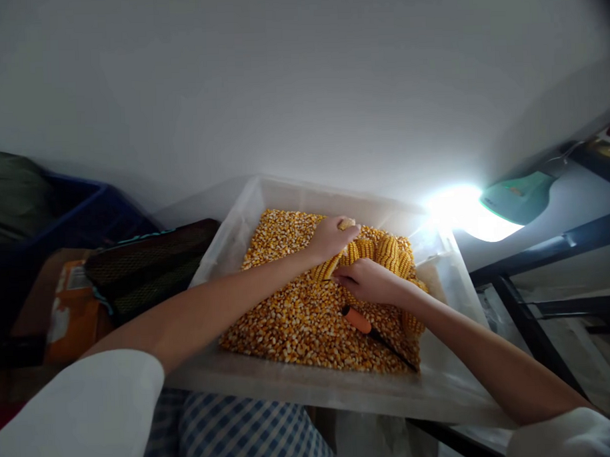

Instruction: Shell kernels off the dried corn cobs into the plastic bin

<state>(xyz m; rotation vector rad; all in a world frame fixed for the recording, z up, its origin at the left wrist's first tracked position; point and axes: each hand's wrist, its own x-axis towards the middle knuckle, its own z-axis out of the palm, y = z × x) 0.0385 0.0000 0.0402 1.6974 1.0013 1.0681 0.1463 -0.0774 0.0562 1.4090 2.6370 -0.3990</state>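
My left hand (pixel 330 239) is wrapped round a corn cob (pixel 326 268), whose pale end sticks out above the fingers. At the cob's lower end, my right hand (pixel 364 281) is closed, its fingertips pressed against it; the palm side is hidden. Several whole yellow corn cobs (pixel 387 252) lie just beyond and beside my right hand. Below it, a tool with an orange handle (pixel 357 319) and a long dark shaft rests on loose corn kernels (pixel 288 322). The kernels cover the floor of a translucent plastic bin (pixel 225 241).
A lit lamp with a green shade (pixel 519 198) shines over the bin's right corner. Dark metal rack bars (pixel 518 321) stand at the right. On the left are a dark mesh bag (pixel 151 267), an orange box (pixel 72 310) and a blue crate (pixel 99 209). A wall rises behind.
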